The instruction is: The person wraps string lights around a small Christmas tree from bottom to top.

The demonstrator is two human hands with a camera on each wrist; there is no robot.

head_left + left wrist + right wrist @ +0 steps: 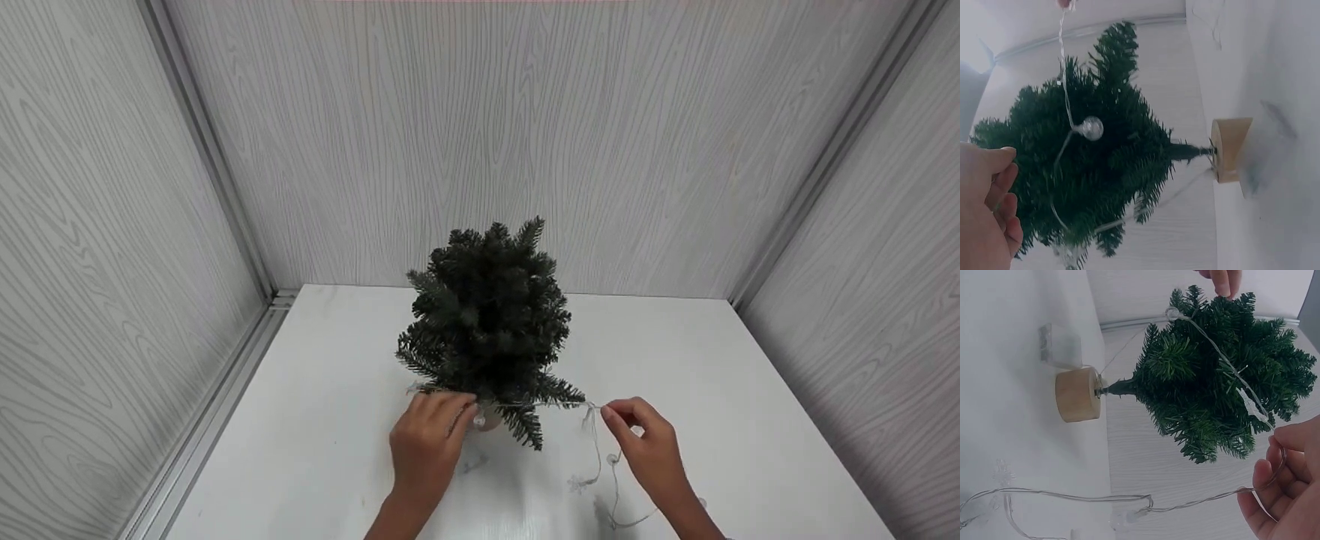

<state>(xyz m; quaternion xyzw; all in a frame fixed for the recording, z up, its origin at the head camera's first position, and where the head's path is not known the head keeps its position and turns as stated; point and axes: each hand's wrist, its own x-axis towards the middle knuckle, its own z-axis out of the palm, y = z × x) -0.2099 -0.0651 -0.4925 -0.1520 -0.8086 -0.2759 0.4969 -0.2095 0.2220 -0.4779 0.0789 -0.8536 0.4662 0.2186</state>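
A small artificial Christmas tree [491, 307] stands on a round wooden base [1077, 395]. A string of fairy lights [1220, 354] runs across its front, with a clear ball light [1093, 128] and a star-shaped light [1251, 405] on it. My right hand [645, 439] pinches this string between thumb and fingers, right of the tree; the wire loops through its fingers in the right wrist view. At the tree's front left, my left hand [427, 442] has loosely bent fingers close to the branches. Nothing shows between its thumb and fingers [1006, 208] in the left wrist view.
A clear box [1060, 346] sits beside the wooden base. The rest of the light string hangs from the right hand onto the white table [322, 420], with a snowflake light [577, 484] on it. Grey wood-grain panels [480, 112] enclose the table at the back and sides.
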